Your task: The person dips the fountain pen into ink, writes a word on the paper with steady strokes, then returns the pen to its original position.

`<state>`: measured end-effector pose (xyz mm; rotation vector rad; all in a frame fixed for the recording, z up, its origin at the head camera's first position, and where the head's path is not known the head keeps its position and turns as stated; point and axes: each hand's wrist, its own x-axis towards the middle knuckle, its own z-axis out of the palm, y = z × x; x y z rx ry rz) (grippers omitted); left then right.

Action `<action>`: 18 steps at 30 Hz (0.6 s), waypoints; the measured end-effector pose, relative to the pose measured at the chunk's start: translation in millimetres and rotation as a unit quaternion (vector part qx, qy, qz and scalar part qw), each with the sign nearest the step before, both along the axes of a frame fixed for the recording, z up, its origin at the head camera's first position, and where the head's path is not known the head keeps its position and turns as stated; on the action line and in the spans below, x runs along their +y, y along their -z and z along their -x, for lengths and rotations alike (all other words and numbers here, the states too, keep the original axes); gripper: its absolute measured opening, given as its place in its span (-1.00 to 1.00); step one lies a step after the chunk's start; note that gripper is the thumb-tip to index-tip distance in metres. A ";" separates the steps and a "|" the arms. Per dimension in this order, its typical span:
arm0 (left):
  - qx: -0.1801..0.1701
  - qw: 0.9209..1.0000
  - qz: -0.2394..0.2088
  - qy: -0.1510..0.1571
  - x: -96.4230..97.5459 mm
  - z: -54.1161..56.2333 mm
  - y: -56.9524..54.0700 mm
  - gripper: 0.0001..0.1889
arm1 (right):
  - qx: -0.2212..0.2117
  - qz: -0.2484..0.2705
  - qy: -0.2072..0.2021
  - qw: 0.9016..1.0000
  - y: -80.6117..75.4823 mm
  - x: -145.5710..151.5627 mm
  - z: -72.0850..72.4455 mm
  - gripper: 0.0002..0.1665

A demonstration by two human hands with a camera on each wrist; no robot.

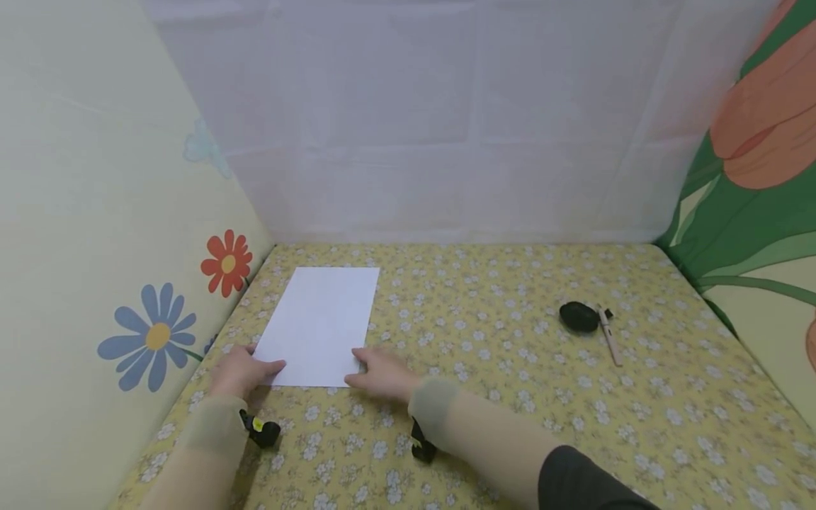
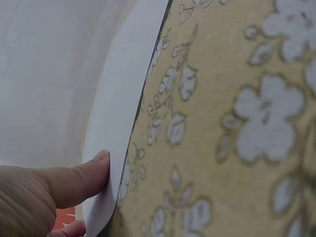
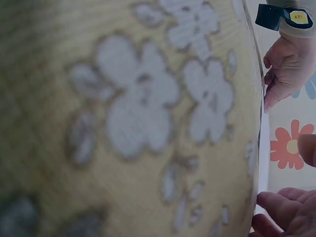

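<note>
A blank white sheet of paper (image 1: 319, 322) lies on the left part of the table. At its near left corner is my left hand (image 1: 241, 372), with the thumb over the sheet and the fingers at the left edge. In the left wrist view that thumb (image 2: 86, 181) presses on the paper, whose corner bends slightly; a fingertip shows beside it. My right hand (image 1: 382, 372) is at the near right corner, thumb and forefinger spread apart over the edge. In the right wrist view its fingertips (image 3: 271, 203) touch the paper's edge and the thumb stands raised.
A black rounded object (image 1: 579, 316) and a slim pale pink tool (image 1: 610, 338), perhaps a craft knife, lie on the right. Yellow floral cloth (image 1: 472, 397) covers the table. A white sheet (image 1: 446, 127) hangs behind, with flower-painted walls on both sides.
</note>
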<state>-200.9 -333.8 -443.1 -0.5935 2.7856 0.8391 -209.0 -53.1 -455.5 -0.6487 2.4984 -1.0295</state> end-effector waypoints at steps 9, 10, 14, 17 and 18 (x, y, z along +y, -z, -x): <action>-0.001 1.000 -0.015 -0.021 -0.4 4.6 0.6 -0.31 | 0.029 -0.050 -0.010 0.998 -0.5 -2.8 -2.4 -0.28; 0.000 1.000 -0.014 -0.017 -0.3 5.6 1.2 -0.36 | 0.029 -0.053 -0.009 0.998 -0.4 -2.9 -2.5 -0.28; 0.004 1.000 -0.015 -0.013 0.9 9.1 3.6 -0.48 | 0.035 -0.065 -0.010 0.997 -0.4 -0.5 -2.4 -0.32; -0.003 1.000 -0.013 -0.005 3.4 11.3 3.9 -0.51 | 0.058 -0.082 -0.025 0.995 0.5 5.8 -1.5 -0.37; -0.008 1.000 -0.013 0.003 4.1 11.9 3.7 -0.51 | 0.067 -0.089 -0.030 0.993 1.0 9.0 -1.2 -0.38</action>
